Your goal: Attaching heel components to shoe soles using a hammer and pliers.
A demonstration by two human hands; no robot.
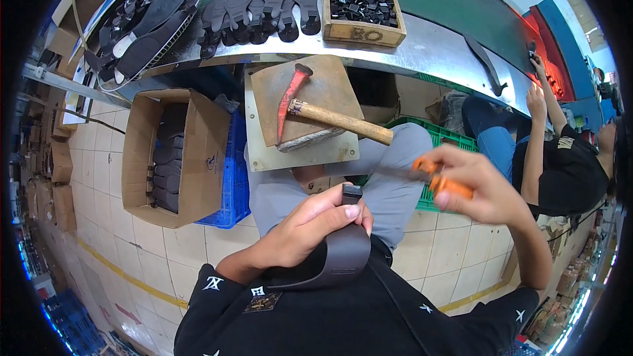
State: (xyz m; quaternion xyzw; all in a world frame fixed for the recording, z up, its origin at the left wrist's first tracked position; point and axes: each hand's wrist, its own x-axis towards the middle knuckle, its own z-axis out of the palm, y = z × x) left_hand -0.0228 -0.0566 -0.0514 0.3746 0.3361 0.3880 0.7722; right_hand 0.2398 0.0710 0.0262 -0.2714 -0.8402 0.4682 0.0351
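My left hand [315, 224] is wrapped round a dark shoe sole [347, 255], held against my body with its heel end [352, 194] pointing up between thumb and fingers. My right hand [484, 184] grips an orange-handled cutter knife [450, 186], held apart from the sole over my right knee. Motion smears the hand and the thin grey blade, which points left. Beyond my hands a hammer [339, 120], with a red head and wooden handle, lies across a worn brown block [264, 82] on a pale plate between my knees.
An open cardboard box [208, 158] of dark soles stands left, against a blue crate [236, 178]. On the bench are a row of heeled soles [254, 10], a wooden box [364, 37] of small black pieces and a loaded basket [158, 53]. Another person [560, 171] sits at the right.
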